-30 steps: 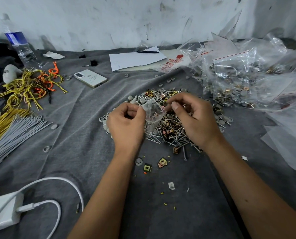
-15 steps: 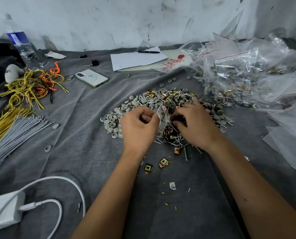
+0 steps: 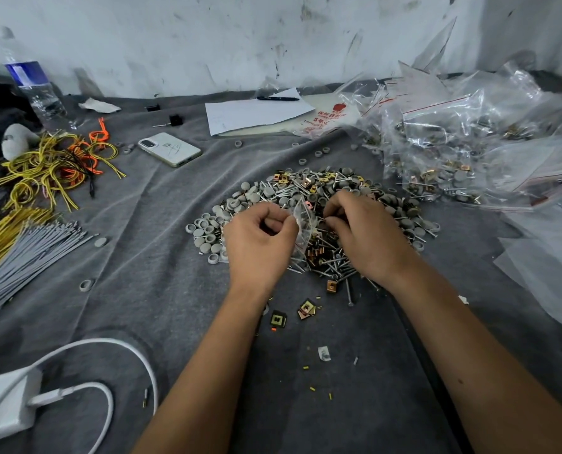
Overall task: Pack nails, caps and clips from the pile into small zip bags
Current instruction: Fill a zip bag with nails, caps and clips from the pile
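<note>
A pile (image 3: 319,188) of steel nails, grey round caps and brass clips lies on the grey cloth in the middle. My left hand (image 3: 260,237) pinches the edge of a small clear zip bag (image 3: 304,224) held over the pile's near side. Just right of the bag, my right hand (image 3: 361,234) sits on the pile with its fingers curled down into the nails and clips; what they hold is hidden. A few clips (image 3: 307,311) and a nail (image 3: 349,293) lie loose in front of the pile.
Filled zip bags (image 3: 453,152) heap at the back right, with empty plastic bags (image 3: 548,257) to the right. A phone (image 3: 169,149), paper with a pen (image 3: 256,111), a water bottle (image 3: 32,90), yellow and orange wires (image 3: 53,165), grey ties (image 3: 27,257) and a white charger (image 3: 7,404) lie to the left and behind.
Both hands have lowered with the small bag from above the pile down onto it. My right hand's fingers have gone from the bag's mouth into the nails and clips.
</note>
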`<action>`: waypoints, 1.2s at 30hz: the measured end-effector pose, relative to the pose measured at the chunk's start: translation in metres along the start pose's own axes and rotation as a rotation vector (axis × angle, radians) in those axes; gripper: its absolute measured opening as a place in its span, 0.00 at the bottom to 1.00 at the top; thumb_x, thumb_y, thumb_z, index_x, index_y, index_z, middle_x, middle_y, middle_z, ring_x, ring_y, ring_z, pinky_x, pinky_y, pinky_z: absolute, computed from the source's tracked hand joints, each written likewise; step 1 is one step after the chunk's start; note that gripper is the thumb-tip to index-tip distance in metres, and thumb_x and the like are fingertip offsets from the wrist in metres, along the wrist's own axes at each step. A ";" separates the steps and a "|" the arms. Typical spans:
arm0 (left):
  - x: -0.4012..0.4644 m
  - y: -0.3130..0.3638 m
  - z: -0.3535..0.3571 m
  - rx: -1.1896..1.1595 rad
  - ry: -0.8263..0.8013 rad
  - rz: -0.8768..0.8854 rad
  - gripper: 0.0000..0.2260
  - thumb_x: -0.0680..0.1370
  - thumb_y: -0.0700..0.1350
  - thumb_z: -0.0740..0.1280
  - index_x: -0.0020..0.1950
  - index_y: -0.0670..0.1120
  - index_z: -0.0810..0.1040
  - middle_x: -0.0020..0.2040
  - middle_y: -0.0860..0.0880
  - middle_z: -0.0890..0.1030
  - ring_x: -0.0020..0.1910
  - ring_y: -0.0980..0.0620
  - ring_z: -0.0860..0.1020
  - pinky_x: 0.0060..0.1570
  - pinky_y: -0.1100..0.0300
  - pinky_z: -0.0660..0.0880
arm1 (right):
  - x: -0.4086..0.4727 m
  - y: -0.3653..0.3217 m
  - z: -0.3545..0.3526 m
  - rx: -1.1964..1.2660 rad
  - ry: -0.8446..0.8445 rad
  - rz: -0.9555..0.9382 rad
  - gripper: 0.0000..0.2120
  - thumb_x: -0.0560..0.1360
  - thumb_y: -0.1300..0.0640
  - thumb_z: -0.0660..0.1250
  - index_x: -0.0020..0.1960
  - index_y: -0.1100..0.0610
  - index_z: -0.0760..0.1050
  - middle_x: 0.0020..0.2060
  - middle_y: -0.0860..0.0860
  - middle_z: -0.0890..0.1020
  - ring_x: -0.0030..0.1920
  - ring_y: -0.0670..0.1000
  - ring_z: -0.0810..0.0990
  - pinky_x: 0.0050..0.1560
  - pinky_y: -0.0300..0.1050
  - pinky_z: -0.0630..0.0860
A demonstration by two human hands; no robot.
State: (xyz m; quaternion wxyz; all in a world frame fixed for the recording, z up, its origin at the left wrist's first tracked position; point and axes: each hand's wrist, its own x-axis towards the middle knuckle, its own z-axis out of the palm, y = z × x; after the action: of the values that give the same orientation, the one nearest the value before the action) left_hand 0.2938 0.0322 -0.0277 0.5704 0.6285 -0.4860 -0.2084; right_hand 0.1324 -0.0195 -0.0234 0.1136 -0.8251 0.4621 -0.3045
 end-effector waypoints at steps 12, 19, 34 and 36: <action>0.002 -0.001 -0.001 0.020 -0.008 0.014 0.08 0.75 0.37 0.73 0.37 0.46 0.83 0.28 0.57 0.76 0.27 0.60 0.72 0.29 0.67 0.68 | -0.001 -0.003 -0.007 0.336 0.106 0.085 0.08 0.72 0.61 0.79 0.49 0.55 0.83 0.39 0.43 0.82 0.39 0.44 0.83 0.41 0.45 0.83; 0.001 0.000 0.000 0.009 -0.022 0.024 0.10 0.75 0.36 0.73 0.36 0.48 0.82 0.27 0.57 0.76 0.27 0.60 0.71 0.28 0.66 0.69 | 0.000 -0.010 -0.013 0.384 0.168 -0.130 0.07 0.74 0.63 0.77 0.51 0.57 0.86 0.44 0.47 0.85 0.45 0.46 0.83 0.46 0.45 0.82; 0.001 -0.002 0.001 -0.052 0.017 0.055 0.08 0.75 0.35 0.71 0.38 0.45 0.83 0.27 0.56 0.76 0.26 0.61 0.72 0.28 0.66 0.69 | -0.003 -0.012 -0.010 0.214 0.023 -0.266 0.08 0.76 0.59 0.75 0.55 0.53 0.86 0.47 0.44 0.87 0.47 0.40 0.84 0.50 0.39 0.80; 0.003 -0.003 0.001 -0.088 0.058 0.038 0.09 0.74 0.35 0.71 0.37 0.46 0.82 0.26 0.57 0.75 0.27 0.59 0.71 0.29 0.64 0.68 | -0.003 -0.011 -0.009 0.183 -0.039 -0.286 0.08 0.78 0.59 0.73 0.56 0.53 0.86 0.49 0.45 0.87 0.49 0.43 0.84 0.51 0.48 0.81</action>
State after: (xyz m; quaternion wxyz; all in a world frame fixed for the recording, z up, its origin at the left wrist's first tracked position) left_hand 0.2956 0.0288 -0.0300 0.6153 0.5992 -0.4713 -0.2007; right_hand 0.1334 -0.0103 -0.0126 0.1527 -0.8744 0.3079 -0.3425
